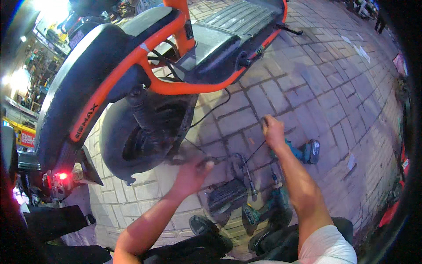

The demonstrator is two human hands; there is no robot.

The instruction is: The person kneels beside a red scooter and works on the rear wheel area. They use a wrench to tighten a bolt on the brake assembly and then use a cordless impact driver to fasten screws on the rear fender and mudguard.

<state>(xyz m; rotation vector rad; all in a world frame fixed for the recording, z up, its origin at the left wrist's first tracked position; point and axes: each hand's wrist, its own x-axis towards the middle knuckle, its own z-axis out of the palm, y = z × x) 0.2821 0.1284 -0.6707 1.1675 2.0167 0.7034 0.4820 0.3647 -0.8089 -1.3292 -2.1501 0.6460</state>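
Note:
An orange-and-black scooter (206, 88) stands above my hands, its rear wheel (127, 136) nearest my left hand (193, 174). That hand is blurred by motion beside a dark cable, so its grip is unclear. My right hand (273, 132) is closed on a thin black cord (252, 153) that slants down-left. Right of it lies a teal power tool with a battery (310, 152). Below my hands are a metal wrench-like bar (248, 178), a black ribbed block (226, 196) and a green power tool (274, 202) on the paving (334, 88).
A lit workshop full of hanging items (30, 79) is at far left, behind a red tail light (61, 176) and dark vehicle parts. My shoes (202, 224) are at the lower edge. Red objects (391, 211) line the right rim; paper scraps (362, 53) lie at upper right.

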